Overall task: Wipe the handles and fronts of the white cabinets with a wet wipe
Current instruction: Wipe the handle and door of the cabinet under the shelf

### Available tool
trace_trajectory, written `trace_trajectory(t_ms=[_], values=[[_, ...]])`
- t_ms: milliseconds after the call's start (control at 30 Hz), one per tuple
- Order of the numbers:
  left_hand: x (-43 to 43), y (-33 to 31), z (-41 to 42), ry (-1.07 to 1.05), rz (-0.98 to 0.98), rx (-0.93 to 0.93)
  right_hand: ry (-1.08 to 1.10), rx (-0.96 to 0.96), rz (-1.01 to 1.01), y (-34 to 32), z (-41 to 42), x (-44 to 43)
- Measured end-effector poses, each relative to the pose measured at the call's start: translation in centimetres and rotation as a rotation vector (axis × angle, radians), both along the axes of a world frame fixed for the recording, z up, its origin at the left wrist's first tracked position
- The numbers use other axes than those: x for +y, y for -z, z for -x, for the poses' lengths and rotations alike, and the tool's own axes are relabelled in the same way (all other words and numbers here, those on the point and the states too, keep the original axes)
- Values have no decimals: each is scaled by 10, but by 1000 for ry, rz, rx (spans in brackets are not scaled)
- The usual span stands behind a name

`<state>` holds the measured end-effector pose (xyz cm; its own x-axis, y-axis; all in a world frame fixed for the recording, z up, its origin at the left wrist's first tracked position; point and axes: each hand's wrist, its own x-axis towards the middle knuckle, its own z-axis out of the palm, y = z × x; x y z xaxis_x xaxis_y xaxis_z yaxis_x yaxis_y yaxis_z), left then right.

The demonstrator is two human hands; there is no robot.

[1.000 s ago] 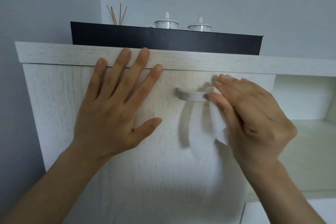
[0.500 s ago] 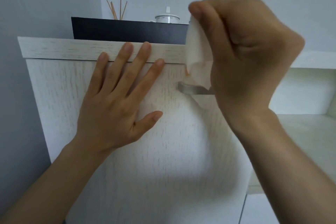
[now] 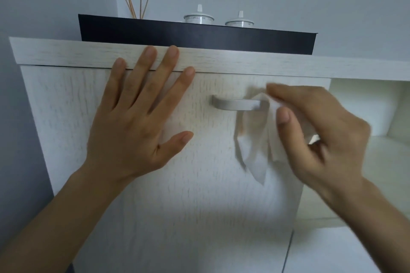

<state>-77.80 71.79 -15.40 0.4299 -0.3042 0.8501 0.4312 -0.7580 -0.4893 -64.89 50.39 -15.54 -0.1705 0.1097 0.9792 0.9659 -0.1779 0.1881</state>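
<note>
A white wood-grain cabinet door point(image 3: 199, 206) fills the middle of the view. A short grey metal handle point(image 3: 235, 103) sits on its upper part. My left hand point(image 3: 137, 122) presses flat on the door left of the handle, fingers spread, fingertips reaching the cabinet's top edge. My right hand point(image 3: 317, 135) pinches a white wet wipe point(image 3: 255, 146) between thumb and fingers at the handle's right end. The wipe drapes over that end and hangs down the door. The hand and wipe are blurred by motion.
On the cabinet top stands a black box point(image 3: 195, 35) with reed sticks point(image 3: 136, 6) and two lidded white cups point(image 3: 198, 16) behind it. An open white shelf niche point(image 3: 377, 139) lies to the right. Grey walls surround the cabinet.
My right hand lifted the wipe up off the handle toward the camera, then came back down to the handle's right end. My left hand stayed flat on the door.
</note>
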Motion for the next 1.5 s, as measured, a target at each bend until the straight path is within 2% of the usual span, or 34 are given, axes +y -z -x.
trace_trajectory(t_ms=[67, 167, 267, 367, 467, 633, 767, 867, 1000, 1167, 1367, 1500], values=[[0, 0, 1, 1, 1, 1, -1, 36, -3, 2, 16, 21], [0, 0, 1, 8, 3, 8, -41, -30, 51, 0, 29, 50], [-1, -1, 2, 8, 3, 10, 42, -142, 52, 1, 12, 40], [-1, -1, 1, 7, 8, 6, 125, -199, -27, 6, -10, 13], [-1, 0, 1, 6, 8, 0, 91, -200, -97, 7, -8, 23], [0, 0, 2, 5, 0, 7, 24, -223, -91, 6, 7, 49], [-2, 0, 0, 2, 7, 0, 73, -134, -175, 12, -7, 24], [-1, 0, 0, 5, 10, -3, 49, -92, -229, 13, 2, 39], [0, 0, 2, 6, 11, 9, -24, -129, -199, 10, 14, 60], [-2, 0, 0, -1, 7, -6, 61, -144, -191, 10, -12, 25], [0, 1, 0, 5, 3, 0, -50, -316, -130, -6, 7, 62], [-1, 0, 1, 3, 6, 2, 65, -272, -130, 0, -5, 40]])
